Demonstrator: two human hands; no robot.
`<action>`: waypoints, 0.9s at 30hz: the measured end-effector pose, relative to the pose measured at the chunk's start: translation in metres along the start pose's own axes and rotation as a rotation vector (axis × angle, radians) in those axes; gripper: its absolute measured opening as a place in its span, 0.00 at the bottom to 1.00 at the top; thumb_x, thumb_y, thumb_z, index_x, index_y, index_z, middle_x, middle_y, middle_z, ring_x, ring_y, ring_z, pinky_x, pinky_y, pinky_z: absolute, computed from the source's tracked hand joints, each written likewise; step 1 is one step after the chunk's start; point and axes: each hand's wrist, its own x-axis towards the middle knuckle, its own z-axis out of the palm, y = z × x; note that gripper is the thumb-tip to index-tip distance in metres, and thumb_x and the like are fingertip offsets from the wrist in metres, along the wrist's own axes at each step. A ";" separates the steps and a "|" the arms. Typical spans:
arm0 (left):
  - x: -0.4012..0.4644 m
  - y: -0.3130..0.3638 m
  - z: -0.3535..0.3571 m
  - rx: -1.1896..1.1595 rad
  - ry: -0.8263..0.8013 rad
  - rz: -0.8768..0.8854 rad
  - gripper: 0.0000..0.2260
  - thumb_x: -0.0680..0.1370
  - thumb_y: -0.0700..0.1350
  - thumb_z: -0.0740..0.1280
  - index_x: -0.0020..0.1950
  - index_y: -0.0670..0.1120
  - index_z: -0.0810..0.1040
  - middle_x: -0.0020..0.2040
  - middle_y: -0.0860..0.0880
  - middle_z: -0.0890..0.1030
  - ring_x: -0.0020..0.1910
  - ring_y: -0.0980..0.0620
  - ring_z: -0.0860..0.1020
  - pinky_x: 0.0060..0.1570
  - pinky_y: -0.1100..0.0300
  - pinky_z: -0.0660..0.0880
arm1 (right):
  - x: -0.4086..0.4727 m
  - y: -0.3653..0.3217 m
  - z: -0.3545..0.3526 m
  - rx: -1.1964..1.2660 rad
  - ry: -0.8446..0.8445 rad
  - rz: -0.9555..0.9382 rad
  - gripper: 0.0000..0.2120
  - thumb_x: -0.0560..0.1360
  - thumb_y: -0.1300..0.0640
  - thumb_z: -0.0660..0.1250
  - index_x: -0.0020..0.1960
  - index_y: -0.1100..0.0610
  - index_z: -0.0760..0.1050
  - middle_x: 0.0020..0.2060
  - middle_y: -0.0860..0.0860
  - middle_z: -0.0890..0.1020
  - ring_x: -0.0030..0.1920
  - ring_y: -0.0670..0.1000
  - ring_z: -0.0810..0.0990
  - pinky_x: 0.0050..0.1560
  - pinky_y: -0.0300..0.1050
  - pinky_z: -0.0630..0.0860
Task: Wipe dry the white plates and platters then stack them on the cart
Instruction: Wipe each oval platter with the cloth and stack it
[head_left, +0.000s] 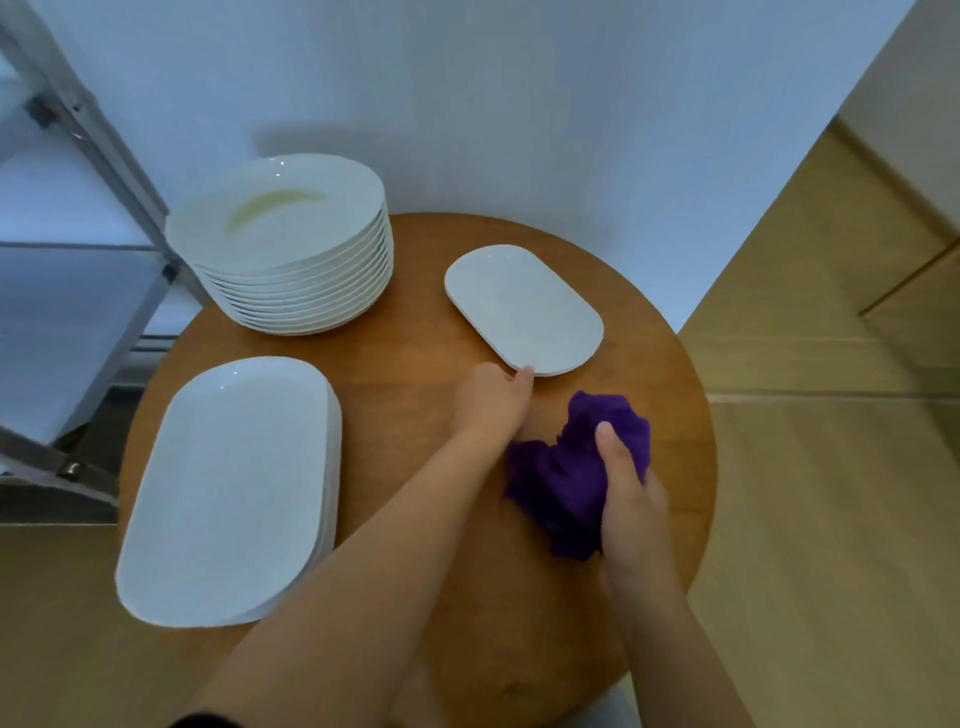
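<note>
1. On the round brown wooden counter (395, 364), right of centre, lies a small white oblong ceramic platter (522, 309); it looks to sit on another of the same kind, since a second rim shows beneath. Its long axis runs from far-left to near-right.
2. The platter lies just beyond the left hand (491, 397), whose thumb touches the near rim; the other fingers are hidden, so whether they curl under the edge cannot be told.
3. The left hand is plainly the nearer one. The right hand (631, 499) sits nearer the body and to the right, gripping a crumpled purple cloth (566, 478), well short of the platter.
4. My judgement: the lift will come from the near rim, with the cloth then brought to it.
5. Further out, a stack of large white rectangular platters (228, 488) lies at near left, and a tall stack of round white plates (283, 228) at far left.
6. A grey metal cart (104, 291) stands off the counter's left edge.
</note>
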 end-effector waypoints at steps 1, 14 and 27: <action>0.007 0.002 0.006 -0.038 -0.003 -0.042 0.18 0.78 0.56 0.61 0.42 0.42 0.78 0.39 0.46 0.81 0.39 0.47 0.80 0.39 0.56 0.76 | 0.006 -0.001 -0.002 0.003 0.002 -0.001 0.11 0.72 0.44 0.68 0.52 0.47 0.77 0.40 0.46 0.85 0.40 0.48 0.84 0.32 0.38 0.77; 0.024 0.007 0.016 -0.332 0.101 -0.274 0.13 0.77 0.45 0.61 0.35 0.42 0.75 0.29 0.47 0.79 0.26 0.53 0.76 0.25 0.63 0.71 | 0.024 0.001 -0.017 -0.003 0.043 0.055 0.11 0.71 0.43 0.69 0.51 0.45 0.76 0.48 0.48 0.83 0.48 0.51 0.82 0.38 0.42 0.78; -0.047 -0.038 -0.021 -0.495 0.079 -0.233 0.12 0.77 0.41 0.61 0.35 0.41 0.75 0.28 0.47 0.80 0.22 0.56 0.75 0.24 0.63 0.76 | -0.019 0.001 -0.008 0.000 0.049 0.103 0.11 0.72 0.44 0.69 0.51 0.45 0.75 0.46 0.50 0.83 0.46 0.53 0.83 0.34 0.42 0.78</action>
